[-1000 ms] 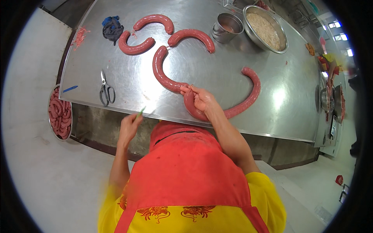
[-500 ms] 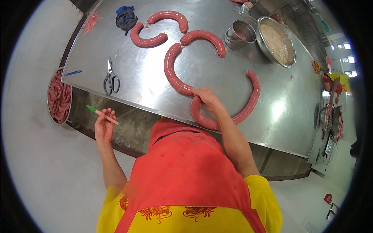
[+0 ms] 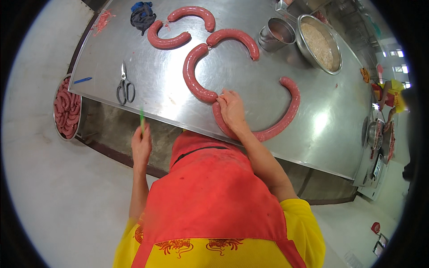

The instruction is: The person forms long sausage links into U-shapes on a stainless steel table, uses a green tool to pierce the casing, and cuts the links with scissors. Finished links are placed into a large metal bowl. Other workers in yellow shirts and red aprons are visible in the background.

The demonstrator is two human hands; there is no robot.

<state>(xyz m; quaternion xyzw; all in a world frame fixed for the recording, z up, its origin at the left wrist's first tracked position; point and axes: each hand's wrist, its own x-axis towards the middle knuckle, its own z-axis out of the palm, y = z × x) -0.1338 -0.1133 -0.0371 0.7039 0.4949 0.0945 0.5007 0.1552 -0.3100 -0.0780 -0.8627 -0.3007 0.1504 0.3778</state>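
Evidently, the table [image 3: 324,136] carries the sausage [image 3: 276,128], curved near its front edge and meeting a second sausage [image 3: 192,75] at one end. It looks heavy, soft and slippery; hard squeezing risks a split, so that end suits gripping. The right hand [image 3: 231,111] bends its fingers there; whether they clamp cannot be told. The left hand [image 3: 141,145] has fingers clamped on a green tool [image 3: 142,119].

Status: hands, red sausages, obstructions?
Left hand holding slim green tool, blurred. Right hand at meeting ends of two curved, glossy red sausages. Nothing visibly blocking; black-handled steel scissors lie apart from both hands.
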